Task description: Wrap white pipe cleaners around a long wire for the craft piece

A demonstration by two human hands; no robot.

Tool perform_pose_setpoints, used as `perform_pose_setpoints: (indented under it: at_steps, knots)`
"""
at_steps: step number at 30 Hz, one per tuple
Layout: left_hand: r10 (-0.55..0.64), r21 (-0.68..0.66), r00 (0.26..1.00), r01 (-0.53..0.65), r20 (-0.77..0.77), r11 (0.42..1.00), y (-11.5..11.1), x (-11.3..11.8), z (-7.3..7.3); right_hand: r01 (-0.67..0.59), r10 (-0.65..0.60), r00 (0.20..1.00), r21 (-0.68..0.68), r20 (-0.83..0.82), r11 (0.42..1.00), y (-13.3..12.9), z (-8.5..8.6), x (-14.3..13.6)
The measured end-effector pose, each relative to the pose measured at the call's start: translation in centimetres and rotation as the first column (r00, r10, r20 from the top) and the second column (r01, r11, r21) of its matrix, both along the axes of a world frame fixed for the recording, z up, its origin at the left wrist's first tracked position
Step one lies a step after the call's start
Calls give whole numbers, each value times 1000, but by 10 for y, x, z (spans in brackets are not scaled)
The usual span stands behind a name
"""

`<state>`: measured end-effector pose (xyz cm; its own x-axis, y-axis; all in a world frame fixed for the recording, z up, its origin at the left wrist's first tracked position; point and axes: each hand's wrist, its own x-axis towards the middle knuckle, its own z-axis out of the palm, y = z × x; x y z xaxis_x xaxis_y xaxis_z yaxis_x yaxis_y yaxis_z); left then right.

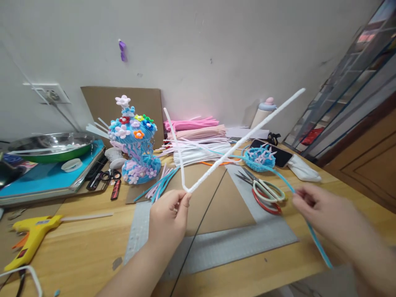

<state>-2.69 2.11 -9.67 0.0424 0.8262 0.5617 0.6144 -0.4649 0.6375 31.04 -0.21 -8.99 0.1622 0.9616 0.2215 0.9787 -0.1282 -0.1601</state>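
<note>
My left hand [170, 210] pinches the bottom of a white pipe cleaner [235, 146] bent into a V, its two arms pointing up, the right one longer and thicker-looking. At the right, my right hand [314, 202], slightly blurred, is closed on a light blue pipe cleaner [319, 245] that runs from the blue coil down past the hand. The blue coil with pale curled pieces [260, 159] lies near the wall. Beneath my left hand is a brown cardboard sheet [216, 206] on a grey mat [241, 246].
Scissors [267, 189] lie between the mat and my right hand. Bundles of pink and white pipe cleaners [201, 152] line the wall. A flower-covered blue craft piece [134, 140] stands left of them. A yellow glue gun [35, 235], metal pan [51, 146] and phone [280, 156] are around.
</note>
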Motion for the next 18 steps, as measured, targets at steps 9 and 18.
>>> perform_pose_setpoints:
  at_steps: [9,18]
  knots:
    - [-21,-86,997,14,-73,996,1,3,-11,-458,496,831,-194,252,867,76,0,-97]
    - [-56,-5,978,56,-200,998,0,2,-9,-861,867,462,330,188,388,39,32,-147]
